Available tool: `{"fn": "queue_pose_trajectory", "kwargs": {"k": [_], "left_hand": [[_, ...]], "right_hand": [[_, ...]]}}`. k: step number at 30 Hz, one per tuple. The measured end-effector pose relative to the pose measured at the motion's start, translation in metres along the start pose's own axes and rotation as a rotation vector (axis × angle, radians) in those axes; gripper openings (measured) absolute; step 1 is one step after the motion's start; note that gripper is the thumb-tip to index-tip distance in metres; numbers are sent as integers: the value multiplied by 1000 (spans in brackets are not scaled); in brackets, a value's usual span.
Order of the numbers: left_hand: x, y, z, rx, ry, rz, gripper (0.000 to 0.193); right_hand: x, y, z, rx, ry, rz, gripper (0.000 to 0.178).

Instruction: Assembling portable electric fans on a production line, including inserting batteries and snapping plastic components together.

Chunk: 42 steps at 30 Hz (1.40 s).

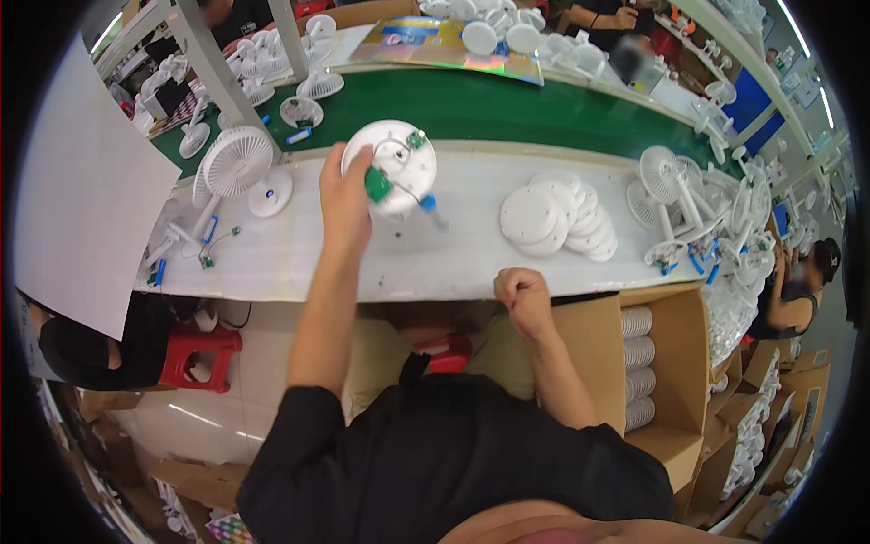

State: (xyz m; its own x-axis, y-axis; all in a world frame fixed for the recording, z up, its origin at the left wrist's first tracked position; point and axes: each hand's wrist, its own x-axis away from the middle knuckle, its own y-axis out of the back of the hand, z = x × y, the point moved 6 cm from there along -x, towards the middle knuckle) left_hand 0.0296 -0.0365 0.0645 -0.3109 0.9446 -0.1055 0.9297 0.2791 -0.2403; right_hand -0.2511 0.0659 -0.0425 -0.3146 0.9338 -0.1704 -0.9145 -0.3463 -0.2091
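My left hand [344, 199] grips the rim of a round white fan base [415, 168], holding it up over the white worktop with its inner side showing. A green circuit board [377, 185] and thin wires sit on that side, and a blue battery [429, 204] hangs from it, slightly blurred. Closed near the front edge of the worktop is my right hand [526, 297]; whatever its curled fingers may hold is hidden. Beyond that hand lie several overlapping flat white discs [530, 218].
A white desk fan [237, 163] stands at left, near loose batteries and boards. More fan parts [675, 190] crowd the right end. Behind the worktop runs a green conveyor belt [489, 113]. An open carton [671, 363] with stacked discs stands at my right. Other people work nearby.
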Motion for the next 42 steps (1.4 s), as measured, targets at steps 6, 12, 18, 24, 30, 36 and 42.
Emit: {"fn": "queue_pose_trajectory", "kwargs": {"k": [6,12,18,24,30,36,42], "left_hand": [[120,-17,-8,7,14,-121,13],[160,-161,20,63,-168,-88,28],[181,-218,-41,-734,-472,371,14],[171,-218,-37,-623,-343,306,12],[170,-217,-19,-222,-176,130,14],[176,-222,-15,-110,-213,10,16],[170,-217,-19,-169,-149,98,11]], "right_hand": [[-5,-46,76,-136,-148,-114,39],[-14,47,115,95,-47,44,60],[4,75,147,25,-98,-70,58],[0,80,182,303,72,-84,52],[-12,77,217,725,401,-146,32],[-25,61,220,829,519,-123,16],[-36,59,213,811,487,-102,15]]}}
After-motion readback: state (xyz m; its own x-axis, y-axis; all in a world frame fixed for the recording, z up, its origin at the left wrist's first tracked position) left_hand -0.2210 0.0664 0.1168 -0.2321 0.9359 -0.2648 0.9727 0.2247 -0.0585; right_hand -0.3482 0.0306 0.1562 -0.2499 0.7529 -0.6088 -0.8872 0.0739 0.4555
